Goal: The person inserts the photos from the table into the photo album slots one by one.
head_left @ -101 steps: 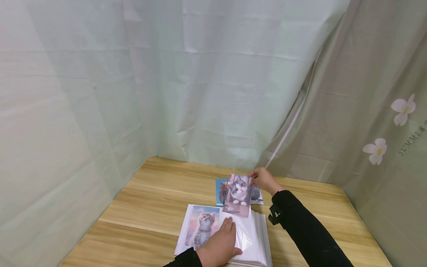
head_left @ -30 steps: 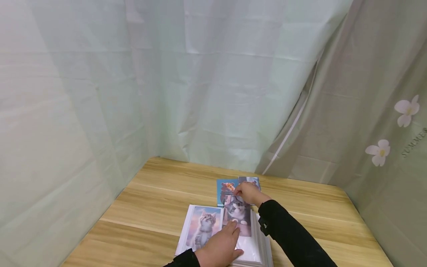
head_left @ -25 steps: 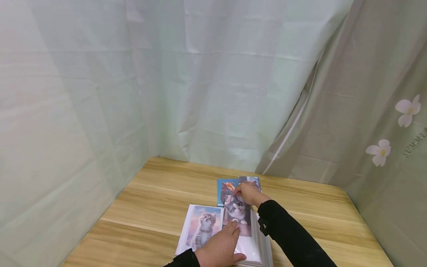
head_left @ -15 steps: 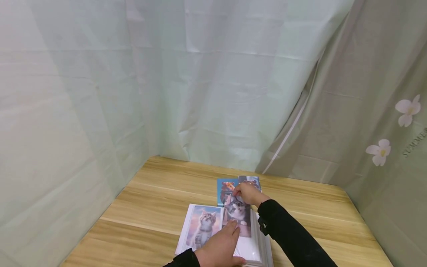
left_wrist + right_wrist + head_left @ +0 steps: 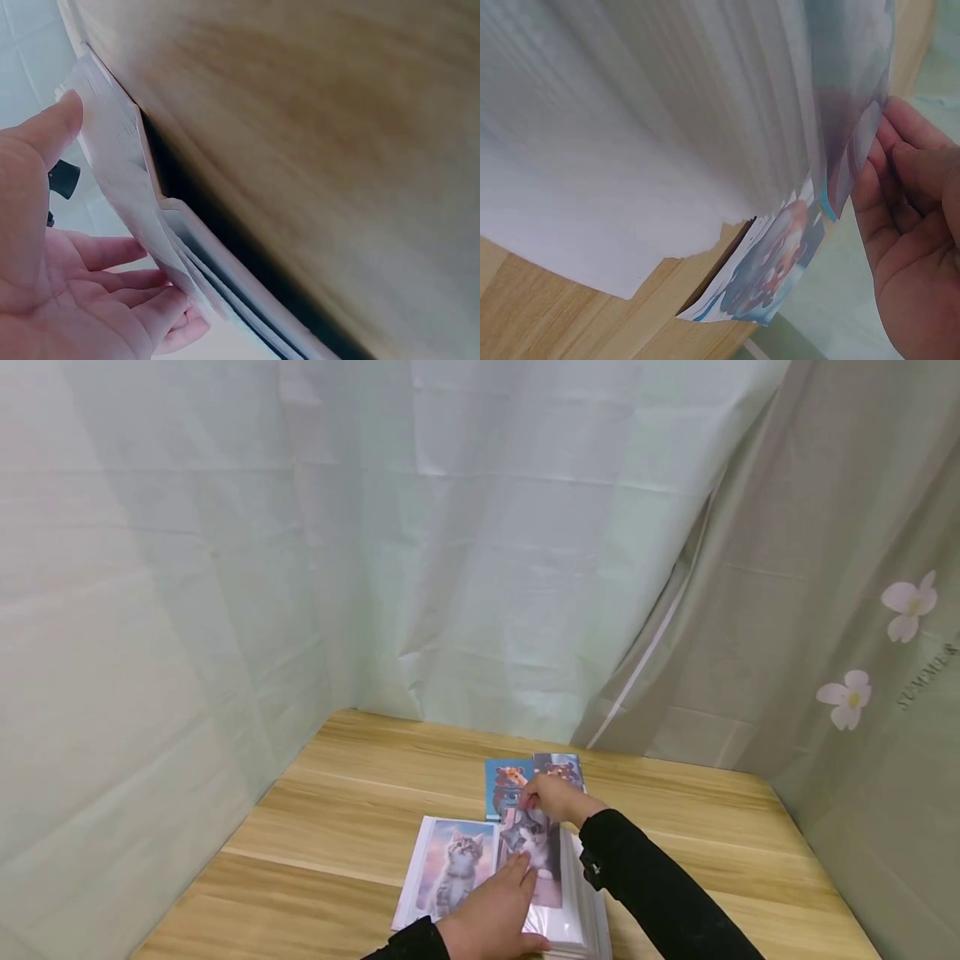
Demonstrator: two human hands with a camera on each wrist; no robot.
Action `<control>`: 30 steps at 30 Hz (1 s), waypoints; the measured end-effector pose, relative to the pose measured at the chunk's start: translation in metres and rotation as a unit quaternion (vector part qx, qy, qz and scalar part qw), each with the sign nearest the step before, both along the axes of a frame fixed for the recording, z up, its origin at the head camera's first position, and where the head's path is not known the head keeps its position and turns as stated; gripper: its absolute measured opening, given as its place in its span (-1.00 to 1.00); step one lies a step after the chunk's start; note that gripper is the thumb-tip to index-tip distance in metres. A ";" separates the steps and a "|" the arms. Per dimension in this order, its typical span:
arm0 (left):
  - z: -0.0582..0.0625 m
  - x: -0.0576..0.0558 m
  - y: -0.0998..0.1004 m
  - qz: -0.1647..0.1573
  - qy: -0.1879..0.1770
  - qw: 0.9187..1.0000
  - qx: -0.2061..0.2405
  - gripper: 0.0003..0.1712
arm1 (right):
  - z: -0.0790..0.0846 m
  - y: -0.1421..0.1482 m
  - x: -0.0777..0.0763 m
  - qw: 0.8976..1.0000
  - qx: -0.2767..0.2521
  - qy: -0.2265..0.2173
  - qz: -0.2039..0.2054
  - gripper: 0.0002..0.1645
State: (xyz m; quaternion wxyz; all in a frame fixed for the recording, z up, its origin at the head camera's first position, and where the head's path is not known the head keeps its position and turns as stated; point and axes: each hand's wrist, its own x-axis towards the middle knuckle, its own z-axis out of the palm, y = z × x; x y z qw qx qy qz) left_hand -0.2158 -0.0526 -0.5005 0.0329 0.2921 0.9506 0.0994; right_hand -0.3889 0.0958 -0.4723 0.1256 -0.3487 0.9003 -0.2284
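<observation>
A photo album (image 5: 557, 928) lies spread on the table, a kitten picture (image 5: 456, 870) on its left page. On the right page is a grey-and-white cat photo (image 5: 529, 838), its lower part within a clear sleeve. My right hand (image 5: 561, 800) pinches the photo's top edge between thumb and fingers; the right wrist view shows that hand (image 5: 919, 206) at the photo's end (image 5: 857, 146). My left hand (image 5: 491, 912) rests on the album, fingertips over the photo. In the left wrist view its fingers reach along the album's pages (image 5: 120, 161), thumb spread apart.
Behind the album lie a blue animal picture (image 5: 498, 775) and a darker one with bears (image 5: 558, 766), partly covered by my right hand. The wooden table (image 5: 322, 827) stretches to both sides. Pale curtains (image 5: 480, 568) hang along its back and sides.
The cat photo went from above the page down into the sleeve, then slid slightly further toward me in the last half second. My right hand moved down with it; the left stayed put.
</observation>
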 end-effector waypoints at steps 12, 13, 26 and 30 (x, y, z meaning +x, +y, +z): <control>0.000 0.001 0.000 -0.007 0.025 1.000 -0.010 0.04 | 0.000 -0.002 0.007 1.000 0.010 -0.009 0.019 -0.59; 0.000 0.002 0.001 -0.006 0.027 1.000 -0.011 0.05 | 0.000 -0.002 0.008 1.000 0.011 -0.008 0.018 -0.59; 0.002 0.005 0.001 -0.003 0.045 0.999 -0.005 0.07 | 0.002 0.000 0.013 0.999 0.021 -0.007 0.028 -0.66; 0.003 0.005 0.002 -0.006 0.052 0.999 -0.011 0.07 | 0.004 0.000 0.015 0.999 0.023 0.002 0.036 -0.68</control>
